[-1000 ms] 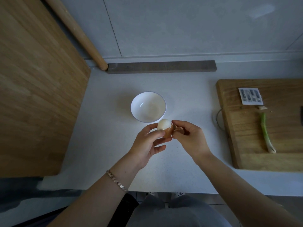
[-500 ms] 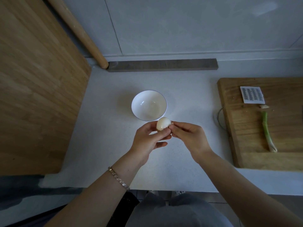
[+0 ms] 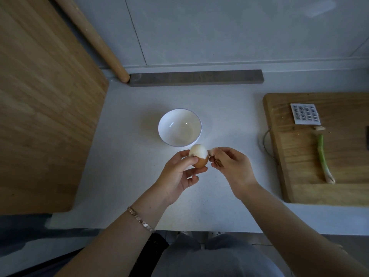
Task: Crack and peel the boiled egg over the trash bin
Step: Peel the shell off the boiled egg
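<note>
Just this side of the bowl (image 3: 161, 124), over the white counter (image 3: 123, 156), the left hand (image 3: 177, 175) curls its fingers and thumb round the egg (image 3: 198, 158), gripping the brown lower half that still wears shell; the top half is bare and white; the right hand (image 3: 232, 168), touching or nearly touching the egg on the side away from the left hand, pinches loose shell pieces (image 3: 215, 157) between thumb and fingertips.

No trash bin shows anywhere, and the hands sit above the counter, so I judge that dropped flakes would scatter there, or into the bowl just beyond; the wet bare white is slippery, so a loosened grip could let the egg roll off the near edge; a hard pull on the remaining shell could tear the white.

Counted, near to far: one bracelet (image 3: 140, 219) on the left wrist; two hands; one egg; one bowl; right of the bowl, one cutting board (image 3: 299, 172) carrying one green onion (image 3: 321, 156); left of the bowl, one large wooden board (image 3: 40, 100); behind the bowl, one grey strip (image 3: 195, 77).
</note>
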{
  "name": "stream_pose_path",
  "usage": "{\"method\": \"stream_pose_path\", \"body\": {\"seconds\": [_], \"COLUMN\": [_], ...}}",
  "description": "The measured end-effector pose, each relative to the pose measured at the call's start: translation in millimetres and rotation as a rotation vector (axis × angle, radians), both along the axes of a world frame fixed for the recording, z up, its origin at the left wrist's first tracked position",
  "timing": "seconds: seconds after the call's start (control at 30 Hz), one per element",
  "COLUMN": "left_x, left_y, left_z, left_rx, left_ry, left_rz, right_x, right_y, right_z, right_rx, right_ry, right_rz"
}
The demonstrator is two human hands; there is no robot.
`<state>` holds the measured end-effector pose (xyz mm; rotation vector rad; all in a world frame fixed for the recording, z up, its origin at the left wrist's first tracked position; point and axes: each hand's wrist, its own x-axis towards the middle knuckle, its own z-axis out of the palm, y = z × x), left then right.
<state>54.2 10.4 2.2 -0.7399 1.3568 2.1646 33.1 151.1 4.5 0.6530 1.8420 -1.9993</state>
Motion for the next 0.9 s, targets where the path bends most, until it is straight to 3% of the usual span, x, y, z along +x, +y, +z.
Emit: {"method": "stream_pose_path", "body": {"seconds": [0.3, 0.47, 0.63, 0.9], "left_x": [0.0, 0.0, -2.4, -3.3], "left_y": [-2.7, -3.5, -4.2, -0.8], "left_z": [-0.5, 0.9, 1.2, 0.9], "left_rx": [0.210, 0.301, 0.248, 0.136], "left_ry": [-0.050, -0.063, -0.046, -0.006], "left_rz": [0.025, 0.098, 0.109, 0.055], "right_x": [-2.1, -5.5, 0.5, 4.7], "right_y": [2.0, 2.5, -1.0, -10.0], "right_z": [0.7, -1.0, 6.5, 5.7], "right_rx": [0.028, 0.033, 0.018, 0.096], "right_ry": [0.048, -0.023, -0.051, 0.105], "right_rz": [-0.014, -0.131, 0.040, 0.166]}}
